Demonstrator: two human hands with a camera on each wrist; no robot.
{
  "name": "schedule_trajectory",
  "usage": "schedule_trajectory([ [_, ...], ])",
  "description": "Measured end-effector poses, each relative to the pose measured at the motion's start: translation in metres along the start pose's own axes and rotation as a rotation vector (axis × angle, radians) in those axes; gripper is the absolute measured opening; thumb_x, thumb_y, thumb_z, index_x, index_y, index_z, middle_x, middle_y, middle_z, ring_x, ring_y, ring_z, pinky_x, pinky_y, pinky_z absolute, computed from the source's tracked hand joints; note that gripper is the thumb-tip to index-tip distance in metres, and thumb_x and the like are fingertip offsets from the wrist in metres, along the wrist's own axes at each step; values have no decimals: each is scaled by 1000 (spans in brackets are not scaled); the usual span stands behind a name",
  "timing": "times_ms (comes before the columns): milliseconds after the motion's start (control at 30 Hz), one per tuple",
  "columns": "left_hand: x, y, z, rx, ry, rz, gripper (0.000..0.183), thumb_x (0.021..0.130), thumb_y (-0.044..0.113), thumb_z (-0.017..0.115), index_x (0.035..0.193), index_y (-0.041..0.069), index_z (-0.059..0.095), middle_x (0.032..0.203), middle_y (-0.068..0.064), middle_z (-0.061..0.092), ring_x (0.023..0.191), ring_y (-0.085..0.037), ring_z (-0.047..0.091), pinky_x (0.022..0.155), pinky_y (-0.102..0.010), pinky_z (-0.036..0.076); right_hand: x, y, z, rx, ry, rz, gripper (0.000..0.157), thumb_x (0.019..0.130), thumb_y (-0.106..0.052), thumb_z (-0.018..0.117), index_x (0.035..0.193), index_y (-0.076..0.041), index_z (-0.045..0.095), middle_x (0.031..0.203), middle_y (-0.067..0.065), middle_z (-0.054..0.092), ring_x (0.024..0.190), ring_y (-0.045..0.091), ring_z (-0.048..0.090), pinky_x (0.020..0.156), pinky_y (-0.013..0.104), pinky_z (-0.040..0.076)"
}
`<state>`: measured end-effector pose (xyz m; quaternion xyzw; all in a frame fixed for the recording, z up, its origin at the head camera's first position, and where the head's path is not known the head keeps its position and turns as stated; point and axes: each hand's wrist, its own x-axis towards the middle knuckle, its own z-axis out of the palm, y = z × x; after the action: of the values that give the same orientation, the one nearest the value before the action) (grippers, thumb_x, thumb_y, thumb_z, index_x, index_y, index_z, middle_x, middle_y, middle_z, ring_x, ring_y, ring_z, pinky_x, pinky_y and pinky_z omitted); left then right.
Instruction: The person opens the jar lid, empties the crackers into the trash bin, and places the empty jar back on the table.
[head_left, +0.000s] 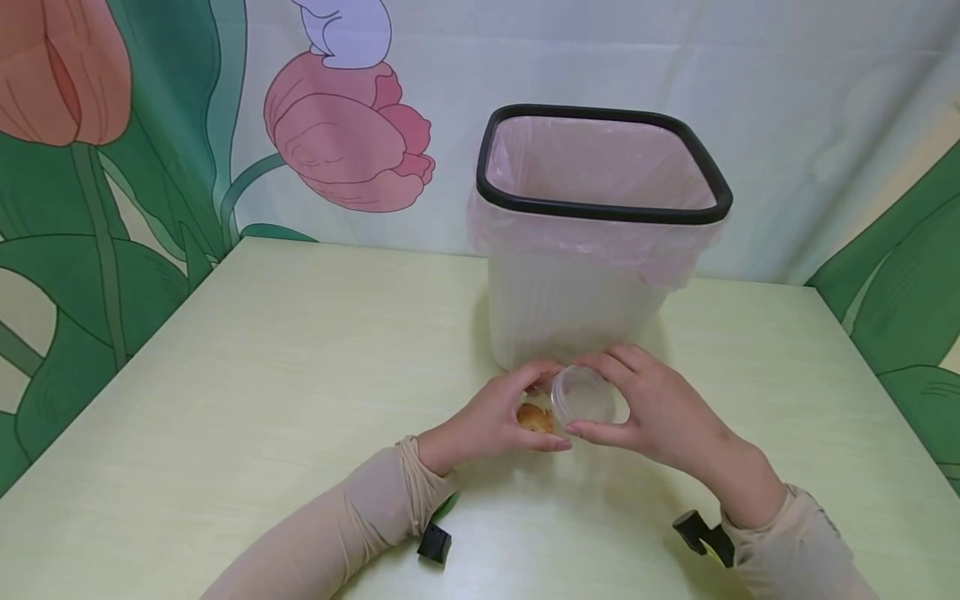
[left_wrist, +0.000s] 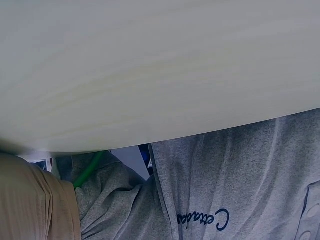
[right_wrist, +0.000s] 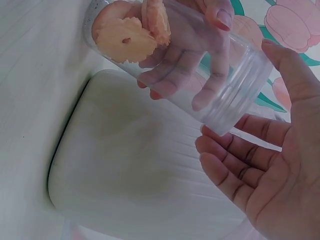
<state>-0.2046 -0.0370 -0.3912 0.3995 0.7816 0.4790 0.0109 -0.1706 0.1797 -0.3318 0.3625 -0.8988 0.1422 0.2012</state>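
Observation:
A clear plastic jar (right_wrist: 190,75) with several scalloped, golden cookies (right_wrist: 125,40) at its bottom is tilted low in front of the bin. My left hand (head_left: 487,421) grips the jar's body, its fingers showing through the clear wall in the right wrist view. Thumb and fingers of my right hand (head_left: 663,408) hold the clear round lid (head_left: 588,396) at the jar's top from opposite edges. The cookies also show between my hands in the head view. Neither hand appears in the left wrist view, only the beige sleeve (left_wrist: 37,205).
Right behind the hands stands a white bin (head_left: 570,300) with a black rim (head_left: 600,212) and a pink liner (head_left: 600,158). It rests on a pale table (head_left: 300,358). A flower-patterned cloth (head_left: 450,50) hangs behind the table.

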Motion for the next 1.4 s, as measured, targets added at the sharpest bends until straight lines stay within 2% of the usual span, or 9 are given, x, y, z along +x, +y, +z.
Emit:
schedule_trajectory([
  [233,-1,0,0,-2,2,2,68,70,17,86,128,10,50,117,-3,62,107,-15,58,95,-40,49,-1,0,0,27,2,-16,54,74,-40,80,115,-9,64,103,3,63,93,18,61,77,37,55],
  [467,-1,1,0,-10,-6,-15,71,70,17,86,129,9,50,118,-5,62,108,-16,58,97,-39,48,-1,-1,-4,72,-35,18,59,68,-34,85,117,-10,63,104,3,64,94,17,61,80,38,55],
  [767,-1,0,-1,-31,-21,-11,71,70,17,86,131,11,50,120,-4,62,110,-15,58,99,-43,46,-2,0,-8,121,-85,52,60,69,-35,85,118,-11,62,104,0,64,93,13,59,80,38,53],
  [1100,-2,-1,-1,-14,-32,-5,72,72,18,85,133,10,48,123,-5,62,112,-16,59,98,-41,48,0,1,-9,135,-116,-7,57,71,-31,83,120,-12,61,114,0,62,108,17,58,90,39,51],
  [1400,-3,-1,-1,-22,-34,-16,75,71,17,86,135,9,47,124,-5,61,113,-17,58,98,-41,48,0,2,-11,139,-123,-47,59,70,-25,83,123,-14,60,117,-2,61,110,15,56,91,39,51],
])
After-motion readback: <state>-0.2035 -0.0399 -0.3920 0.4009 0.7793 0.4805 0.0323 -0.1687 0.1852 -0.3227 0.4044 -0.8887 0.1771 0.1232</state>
